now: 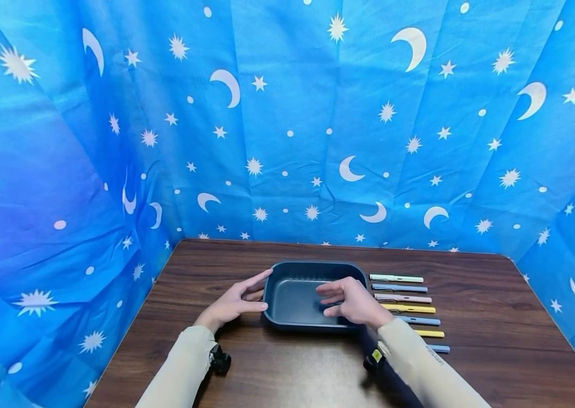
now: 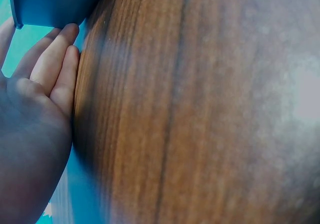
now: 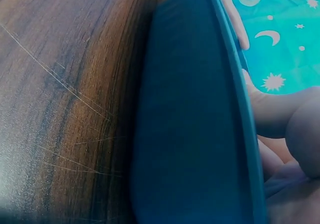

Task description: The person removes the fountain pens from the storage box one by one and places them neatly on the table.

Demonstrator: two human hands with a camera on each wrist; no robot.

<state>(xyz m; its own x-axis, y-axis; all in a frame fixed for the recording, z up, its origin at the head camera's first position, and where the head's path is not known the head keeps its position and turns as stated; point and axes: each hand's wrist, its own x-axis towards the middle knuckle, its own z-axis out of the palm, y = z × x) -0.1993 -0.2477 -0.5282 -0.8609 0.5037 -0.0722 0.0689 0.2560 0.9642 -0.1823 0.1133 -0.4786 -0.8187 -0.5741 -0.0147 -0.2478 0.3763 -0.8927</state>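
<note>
A dark rectangular tray [image 1: 308,327] with rounded corners lies on the table, and its visible inside holds nothing. Against its left side rests my left hand [image 1: 233,301], thumb and fingers spread and extended to the wall. In the left wrist view those fingers [image 2: 48,67] are mostly straight beside the tray's wall [image 2: 50,7]. My right hand [image 1: 354,303] hovers over the right part of the tray, fingers slightly bent, with no object visible in them. The right wrist view shows the tray's outer side [image 3: 192,114], partly hiding that hand [image 3: 295,129].
Right of the tray lies a column of several capped pens, among them a pale green pen [image 1: 397,279], a pink pen [image 1: 410,298] and a yellow pen [image 1: 415,309]. My right forearm covers part of the lower ones. A blue star-and-moon cloth [image 1: 287,153] hangs behind the wooden table [image 1: 497,328].
</note>
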